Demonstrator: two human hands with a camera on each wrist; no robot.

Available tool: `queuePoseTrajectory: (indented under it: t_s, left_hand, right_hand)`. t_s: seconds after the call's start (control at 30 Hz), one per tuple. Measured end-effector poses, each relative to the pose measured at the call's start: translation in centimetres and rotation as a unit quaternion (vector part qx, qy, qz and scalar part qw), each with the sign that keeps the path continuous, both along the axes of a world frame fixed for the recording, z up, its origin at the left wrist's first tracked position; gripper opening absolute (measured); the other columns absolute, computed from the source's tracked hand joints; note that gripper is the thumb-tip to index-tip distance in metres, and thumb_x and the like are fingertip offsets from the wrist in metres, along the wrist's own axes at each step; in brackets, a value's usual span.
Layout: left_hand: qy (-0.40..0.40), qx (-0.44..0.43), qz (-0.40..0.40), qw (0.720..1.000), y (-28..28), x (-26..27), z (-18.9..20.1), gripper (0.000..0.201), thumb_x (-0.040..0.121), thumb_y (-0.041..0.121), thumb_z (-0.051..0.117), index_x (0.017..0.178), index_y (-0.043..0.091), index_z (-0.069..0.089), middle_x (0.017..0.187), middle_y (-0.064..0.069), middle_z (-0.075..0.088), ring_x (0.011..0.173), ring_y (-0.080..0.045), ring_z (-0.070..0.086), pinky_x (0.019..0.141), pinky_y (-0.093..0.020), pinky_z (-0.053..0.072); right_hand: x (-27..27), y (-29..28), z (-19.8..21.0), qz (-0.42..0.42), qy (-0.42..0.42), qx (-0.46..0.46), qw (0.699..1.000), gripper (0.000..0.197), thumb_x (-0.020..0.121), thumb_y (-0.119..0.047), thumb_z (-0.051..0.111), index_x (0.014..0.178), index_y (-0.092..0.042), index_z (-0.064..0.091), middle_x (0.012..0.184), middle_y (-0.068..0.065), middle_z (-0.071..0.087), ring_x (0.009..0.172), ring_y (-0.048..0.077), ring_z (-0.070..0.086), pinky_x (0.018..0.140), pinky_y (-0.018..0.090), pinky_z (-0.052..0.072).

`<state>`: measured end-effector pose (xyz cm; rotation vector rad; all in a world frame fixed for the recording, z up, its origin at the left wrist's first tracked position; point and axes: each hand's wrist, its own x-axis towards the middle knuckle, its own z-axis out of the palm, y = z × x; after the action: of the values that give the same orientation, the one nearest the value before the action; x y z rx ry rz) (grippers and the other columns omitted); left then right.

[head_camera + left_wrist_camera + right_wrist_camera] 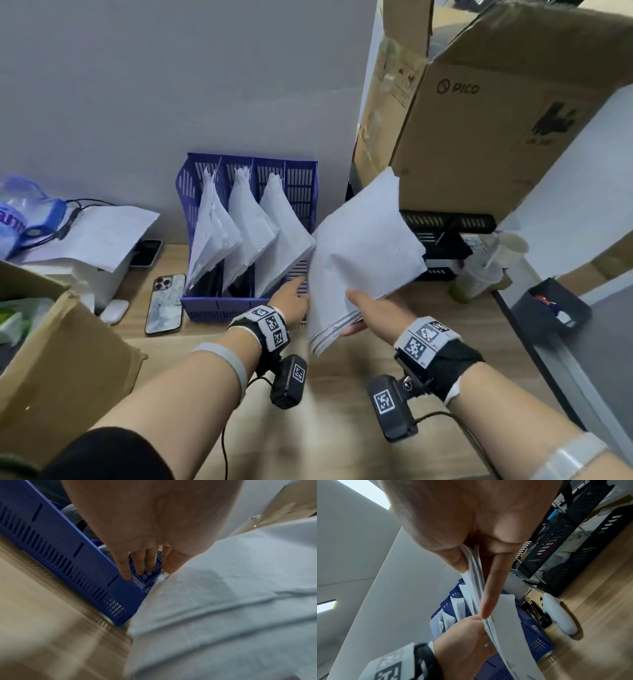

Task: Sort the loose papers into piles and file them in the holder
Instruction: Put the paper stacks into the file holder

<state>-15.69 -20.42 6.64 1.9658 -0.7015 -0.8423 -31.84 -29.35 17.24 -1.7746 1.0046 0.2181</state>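
A blue slotted file holder (205,305) stands against the wall with paper piles (251,233) in three of its compartments; the rightmost compartment (301,192) holds none. My right hand (359,313) pinches a stack of white papers (363,253) by its lower edge, thumb on top, tilted just right of the holder. The stack (503,616) shows edge-on between thumb and fingers (491,588). My left hand (291,298) reaches into the holder's right end with straight fingers (137,563) touching the blue holder (68,555) beside the stack (223,608).
Two phones (166,305) and an earbud case (114,311) lie left of the holder. A printer with loose sheets (99,236) is further left. Cardboard boxes (496,120) stand at right and lower left. Black trays (445,236) and a drink cup (479,274) sit right of the stack.
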Motion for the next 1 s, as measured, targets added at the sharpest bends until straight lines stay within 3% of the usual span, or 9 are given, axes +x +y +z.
queuePoseTrajectory:
  t_s: [0.07, 0.2, 0.27, 0.37, 0.57, 0.67, 0.77, 0.87, 1.0]
  left_hand:
    - [-0.044, 0.059, 0.019, 0.997, -0.7, 0.8, 0.2, 0.05, 0.092, 0.009, 0.05, 0.142, 0.017, 0.045, 0.139, -0.008, 0.054, 0.125, -0.025, 0.052, 0.109, -0.03, 0.037]
    - [-0.08, 0.069, 0.079, 0.991, -1.4, 2.1, 0.6, 0.071, 0.086, 0.012, 0.056, 0.151, 0.022, 0.029, 0.147, -0.011, 0.047, 0.137, -0.032, 0.043, 0.116, -0.042, 0.033]
    - [-0.065, 0.039, 0.091, 0.993, -1.7, 2.5, 0.2, 0.071, 0.086, 0.02, 0.059, 0.15, 0.027, 0.029, 0.142, -0.004, 0.052, 0.132, -0.026, 0.048, 0.113, -0.039, 0.037]
    - [-0.018, -0.005, 0.098, 0.995, -2.3, 3.1, 0.2, 0.063, 0.094, 0.026, 0.048, 0.152, 0.03, 0.026, 0.142, -0.001, 0.051, 0.13, -0.021, 0.05, 0.112, -0.03, 0.033]
    - [0.114, -0.052, 0.152, 0.98, -4.0, 4.5, -0.2, 0.06, 0.084, 0.067, 0.043, 0.136, 0.037, 0.051, 0.133, 0.002, 0.062, 0.123, -0.022, 0.057, 0.113, -0.046, 0.038]
    - [0.148, -0.076, 0.177, 0.97, -4.6, 5.1, 0.4, 0.059, 0.084, 0.075, 0.04, 0.135, 0.046, 0.05, 0.14, 0.007, 0.057, 0.129, -0.018, 0.052, 0.114, -0.048, 0.037]
    - [0.14, -0.082, 0.179, 0.97, -4.6, 5.2, 0.8, 0.041, 0.094, 0.063, 0.036, 0.133, 0.058, 0.043, 0.142, 0.01, 0.055, 0.129, -0.017, 0.052, 0.111, -0.047, 0.041]
    - [0.137, -0.074, 0.195, 0.968, -4.6, 5.2, 1.0, 0.041, 0.095, 0.06, 0.037, 0.136, 0.06, 0.039, 0.142, 0.006, 0.055, 0.128, -0.017, 0.054, 0.109, -0.046, 0.043]
    - [0.128, -0.066, 0.164, 0.976, -4.2, 5.2, -0.1, 0.051, 0.079, 0.077, 0.042, 0.129, 0.072, 0.034, 0.148, 0.011, 0.047, 0.132, -0.016, 0.05, 0.108, -0.048, 0.044]
  right_hand:
    - [0.7, -0.6, -0.1, 0.03, 0.013, -0.015, 0.999, 0.043, 0.092, -0.056, 0.037, 0.109, -0.024, 0.059, 0.078, 0.0, 0.078, 0.092, 0.017, 0.072, 0.1, 0.028, 0.04]
    - [3.0, -1.8, 0.4, 0.017, -0.072, -0.009, 0.997, 0.025, 0.096, -0.033, 0.049, 0.116, -0.018, 0.052, 0.107, -0.002, 0.068, 0.053, 0.015, 0.07, 0.054, 0.014, 0.052]
    - [4.6, -2.2, 0.5, 0.029, -0.087, -0.005, 0.996, 0.02, 0.096, -0.027, 0.051, 0.112, -0.015, 0.05, 0.1, -0.005, 0.068, 0.058, 0.02, 0.072, 0.062, 0.02, 0.057]
    - [7.5, -3.0, 0.0, 0.063, -0.087, -0.045, 0.993, 0.015, 0.09, -0.024, 0.052, 0.104, -0.018, 0.051, 0.114, 0.005, 0.068, 0.101, 0.034, 0.069, 0.094, 0.04, 0.053]
    - [11.0, -4.0, 0.9, 0.053, -0.102, -0.04, 0.993, 0.018, 0.089, -0.016, 0.042, 0.072, -0.018, 0.044, 0.053, -0.003, 0.054, 0.06, 0.027, 0.07, 0.062, 0.033, 0.058]
    - [11.6, -4.3, 0.7, 0.062, -0.095, -0.039, 0.993, 0.027, 0.091, -0.012, 0.044, 0.069, -0.026, 0.036, 0.067, -0.002, 0.049, 0.074, 0.03, 0.065, 0.078, 0.042, 0.059]
    - [12.4, -4.8, 0.0, 0.083, -0.094, -0.065, 0.99, 0.019, 0.087, -0.006, 0.044, 0.069, -0.01, 0.048, 0.06, 0.003, 0.052, 0.082, 0.04, 0.063, 0.075, 0.041, 0.055]
    - [13.4, -4.9, -0.8, 0.058, -0.123, -0.062, 0.989, 0.015, 0.085, -0.014, 0.045, 0.073, -0.017, 0.054, 0.078, 0.012, 0.064, 0.087, 0.036, 0.064, 0.086, 0.042, 0.054]
    - [14.6, -5.1, -2.2, -0.005, -0.115, -0.028, 0.993, 0.022, 0.093, -0.017, 0.047, 0.11, -0.011, 0.061, 0.107, 0.007, 0.064, 0.098, 0.026, 0.059, 0.085, 0.022, 0.041]
